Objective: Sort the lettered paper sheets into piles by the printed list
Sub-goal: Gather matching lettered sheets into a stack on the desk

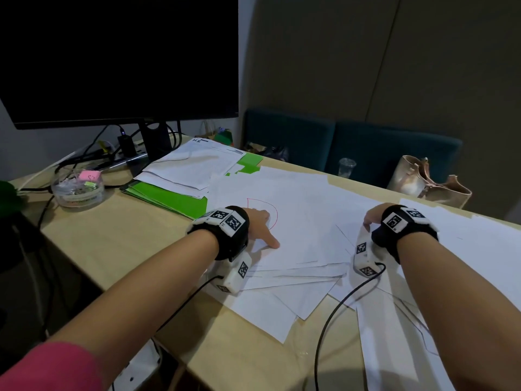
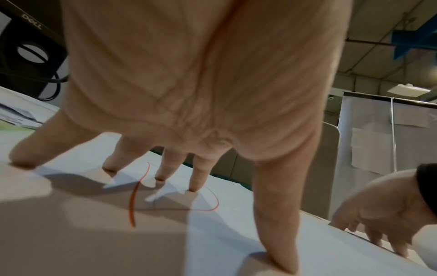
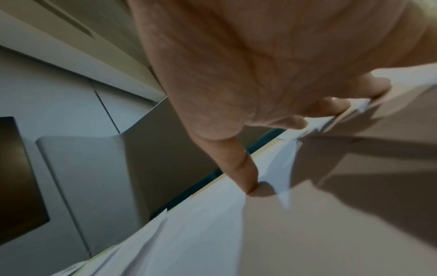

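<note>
Pressing flat white sheets (image 1: 304,221): left hand (image 1: 260,225) splayed, fingertips down; right hand (image 1: 372,218) likewise, gripping nothing.

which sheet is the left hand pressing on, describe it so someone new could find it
Start at the black monitor at the desk's far left, then come toward the near edge past the green folder. Just right of it lies the sheet with the red curve, under the left hand's spread fingertips. Its neighbours look blank white.

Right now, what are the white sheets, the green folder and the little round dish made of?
White sheets: thin matte paper, lying flat and overlapping. Green folder: probably matte card or plastic, flat and stiff-looking. Round dish: clear glass or plastic, see-through.
</note>
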The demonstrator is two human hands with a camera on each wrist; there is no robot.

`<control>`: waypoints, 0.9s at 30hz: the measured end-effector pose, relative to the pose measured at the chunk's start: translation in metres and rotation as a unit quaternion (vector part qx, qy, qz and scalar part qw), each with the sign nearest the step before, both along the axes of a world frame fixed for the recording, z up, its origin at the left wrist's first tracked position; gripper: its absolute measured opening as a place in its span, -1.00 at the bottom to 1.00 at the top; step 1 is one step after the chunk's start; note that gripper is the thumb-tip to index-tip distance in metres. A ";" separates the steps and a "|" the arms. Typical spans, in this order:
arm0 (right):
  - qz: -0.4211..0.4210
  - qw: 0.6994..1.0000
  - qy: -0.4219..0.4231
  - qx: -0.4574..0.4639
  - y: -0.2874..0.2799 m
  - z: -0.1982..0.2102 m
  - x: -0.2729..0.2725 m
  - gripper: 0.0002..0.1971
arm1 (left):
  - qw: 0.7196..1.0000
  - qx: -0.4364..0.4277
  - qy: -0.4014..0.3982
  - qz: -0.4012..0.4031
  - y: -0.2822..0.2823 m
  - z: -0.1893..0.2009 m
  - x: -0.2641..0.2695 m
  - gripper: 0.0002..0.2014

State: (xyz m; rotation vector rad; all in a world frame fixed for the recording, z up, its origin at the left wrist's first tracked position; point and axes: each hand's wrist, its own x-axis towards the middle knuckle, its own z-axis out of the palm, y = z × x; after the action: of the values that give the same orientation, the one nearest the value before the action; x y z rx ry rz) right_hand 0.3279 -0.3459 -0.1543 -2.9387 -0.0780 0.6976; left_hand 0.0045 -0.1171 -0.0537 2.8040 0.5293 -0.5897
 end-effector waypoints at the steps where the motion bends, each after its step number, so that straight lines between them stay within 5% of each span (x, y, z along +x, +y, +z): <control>1: 0.042 0.997 -0.026 -0.059 0.003 0.035 -0.057 -0.50 | 1.000 -0.002 -0.002 -0.001 0.000 0.000 0.000 -0.15; 5: 0.088 0.994 0.009 -0.069 0.012 0.047 -0.070 -0.74 | 1.000 -0.007 -0.007 0.005 -0.001 0.001 -0.001 -0.11; 6: 0.102 0.994 -0.008 -0.042 0.018 0.074 -0.108 -0.80 | 1.000 -0.003 -0.007 0.005 -0.002 0.001 -0.001 -0.11; 9: 0.091 0.996 -0.010 0.023 0.028 0.114 -0.181 -0.58 | 1.000 0.002 -0.007 0.008 -0.002 0.002 0.000 -0.11; 15: 0.130 0.986 -0.103 -0.026 0.028 0.119 -0.201 -0.66 | 1.000 -0.001 -0.013 0.011 0.000 0.003 -0.001 -0.11; 27: 0.226 0.961 -0.130 -0.093 0.038 0.125 -0.211 -0.73 | 1.000 -0.009 -0.020 0.013 0.004 0.002 -0.001 -0.12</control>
State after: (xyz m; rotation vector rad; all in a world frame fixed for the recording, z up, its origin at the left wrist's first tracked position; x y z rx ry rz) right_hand 0.1169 -0.3079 -0.0292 -3.2069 -0.7686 0.3716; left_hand 0.0040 -0.1135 -0.0519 2.7811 0.5490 -0.5305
